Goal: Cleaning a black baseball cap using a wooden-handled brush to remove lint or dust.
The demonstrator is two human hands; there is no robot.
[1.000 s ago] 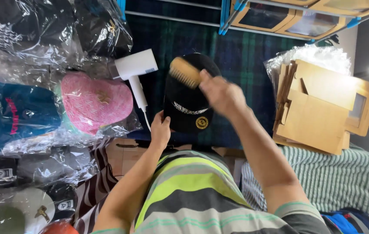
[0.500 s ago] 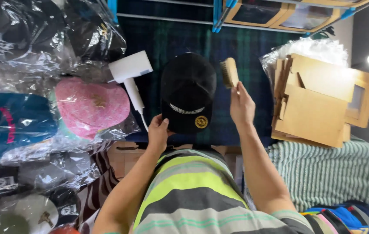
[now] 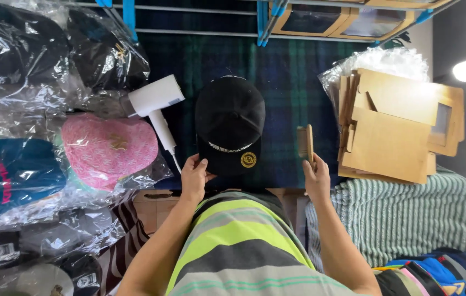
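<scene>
Dark plaid cloth [image 3: 293,71] under a black cap [image 3: 229,123], left hand [image 3: 193,178] pinching its brim, right hand [image 3: 317,178] gripping a wooden brush [image 3: 305,143].

I saw the left hand [image 3: 193,178] gripping the brim of a black cap [image 3: 229,123] lying on the dark plaid cloth [image 3: 287,71]. The right hand [image 3: 317,178] held a wooden brush [image 3: 305,143] on edge, just right of the cap. A white hair dryer [image 3: 155,104] lay left, flat cardboard boxes [image 3: 394,129] right.
</scene>
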